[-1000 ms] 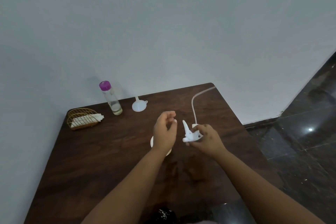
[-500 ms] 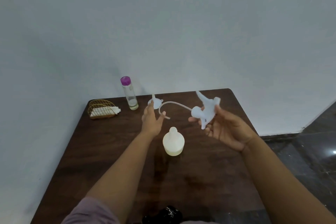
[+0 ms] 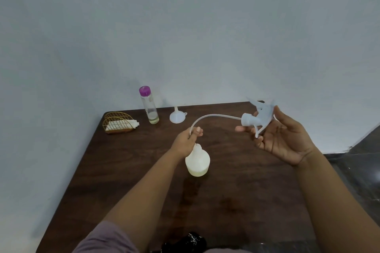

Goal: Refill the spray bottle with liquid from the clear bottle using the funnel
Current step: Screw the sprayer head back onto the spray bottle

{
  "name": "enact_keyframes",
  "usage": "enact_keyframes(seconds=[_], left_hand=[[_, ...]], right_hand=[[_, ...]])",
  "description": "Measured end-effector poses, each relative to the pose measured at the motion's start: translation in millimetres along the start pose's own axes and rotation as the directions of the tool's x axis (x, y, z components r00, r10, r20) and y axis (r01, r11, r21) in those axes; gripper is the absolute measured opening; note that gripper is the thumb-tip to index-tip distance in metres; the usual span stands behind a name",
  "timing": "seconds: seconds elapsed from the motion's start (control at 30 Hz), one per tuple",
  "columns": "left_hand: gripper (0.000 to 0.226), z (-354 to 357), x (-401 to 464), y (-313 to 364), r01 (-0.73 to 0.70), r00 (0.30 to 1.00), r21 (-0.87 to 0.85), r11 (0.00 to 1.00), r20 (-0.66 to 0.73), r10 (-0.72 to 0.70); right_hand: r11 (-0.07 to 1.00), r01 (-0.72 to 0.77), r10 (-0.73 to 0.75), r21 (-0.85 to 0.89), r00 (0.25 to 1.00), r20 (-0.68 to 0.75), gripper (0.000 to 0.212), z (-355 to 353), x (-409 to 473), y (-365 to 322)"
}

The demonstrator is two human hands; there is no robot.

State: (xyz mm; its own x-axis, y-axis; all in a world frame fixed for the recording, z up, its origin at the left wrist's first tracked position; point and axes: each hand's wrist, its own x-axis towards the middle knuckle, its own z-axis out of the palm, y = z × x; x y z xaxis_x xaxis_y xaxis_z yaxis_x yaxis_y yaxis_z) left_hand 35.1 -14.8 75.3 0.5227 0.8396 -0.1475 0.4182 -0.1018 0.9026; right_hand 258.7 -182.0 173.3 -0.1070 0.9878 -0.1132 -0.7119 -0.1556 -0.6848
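Your right hand grips the trigger sprayer head; your left hand pinches the dip tube's end, keeping drips controlled. The spray bottle stands uncapped mid-tabletop. The funnel and clear bottle wait untouched near the far edge.

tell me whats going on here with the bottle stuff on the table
A person has taken the spray head off the spray bottle. The right hand holds the head, and the left hand pinches the end of its dip tube. The open bottle stands on the table. The funnel and the capped clear bottle wait untouched at the back.
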Motion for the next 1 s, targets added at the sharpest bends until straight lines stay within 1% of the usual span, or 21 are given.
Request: enact_keyframes(seconds=[0.1,0.13,0.17,0.23,0.27,0.3,0.4,0.43,0.5,0.57,0.6,0.73,1.0], left_hand=[[0.037,1,6,-5,0.059,0.997,0.081,0.995,0.048,-0.063],[0.041,1,8,-8,0.077,0.993,0.097,0.992,0.078,-0.085],[0.05,-1,8,-10,0.094,0.988,0.101,0.99,0.115,-0.106],[0.076,-4,5,-19,0.124,0.974,0.105,0.987,0.178,-0.141],[0.084,-5,2,-26,0.13,0.97,0.114,0.985,0.192,-0.151],[0.085,-5,0,-34,0.128,0.97,0.121,0.984,0.192,-0.149],[0.07,-2,-3,-54,0.077,0.985,0.104,0.992,0.15,-0.092],[0.07,-1,-4,-56,0.064,0.988,0.073,0.995,0.138,-0.073],[0.075,2,-4,-55,0.064,0.99,0.025,0.998,0.124,-0.067],[0.079,4,-3,-54,0.071,0.99,0.032,0.997,0.122,-0.074],[0.076,5,-4,-55,0.071,0.989,0.052,0.996,0.122,-0.077],[0.045,7,-4,-58,0.093,0.992,0.049,0.994,0.075,-0.097],[0.038,8,-5,-60,0.079,0.995,0.019,0.997,0.056,-0.08]], right_hand=[[0.999,-0.026,0.025,-0.036,1.0,-0.004,0.06,-2,1,2],[0.998,-0.039,0.038,-0.042,0.999,-0.005,0.058,-3,1,3],[0.998,-0.051,0.051,-0.045,0.999,-0.011,0.058,-5,2,3],[0.995,-0.07,0.068,-0.068,0.997,-0.035,0.058,-7,3,4],[0.992,-0.079,0.075,-0.094,0.996,-0.051,0.057,-8,4,4],[0.989,-0.087,0.08,-0.116,0.995,-0.062,0.056,-8,6,4],[0.991,-0.093,0.089,-0.1,0.995,-0.038,0.056,-7,9,2],[0.992,-0.09,0.088,-0.085,0.996,-0.023,0.057,-7,10,0],[0.994,-0.084,0.084,-0.066,0.996,-0.001,0.057,-5,10,-5],[0.995,-0.079,0.08,-0.054,0.997,0.023,0.057,-3,10,-10],[0.996,-0.08,0.081,-0.049,0.996,0.028,0.058,-2,10,-11],[0.995,-0.094,0.094,-0.041,0.996,-0.01,0.057,-5,9,-11],[0.997,-0.07,0.067,-0.031,0.994,-0.091,0.062,-19,5,-4]])
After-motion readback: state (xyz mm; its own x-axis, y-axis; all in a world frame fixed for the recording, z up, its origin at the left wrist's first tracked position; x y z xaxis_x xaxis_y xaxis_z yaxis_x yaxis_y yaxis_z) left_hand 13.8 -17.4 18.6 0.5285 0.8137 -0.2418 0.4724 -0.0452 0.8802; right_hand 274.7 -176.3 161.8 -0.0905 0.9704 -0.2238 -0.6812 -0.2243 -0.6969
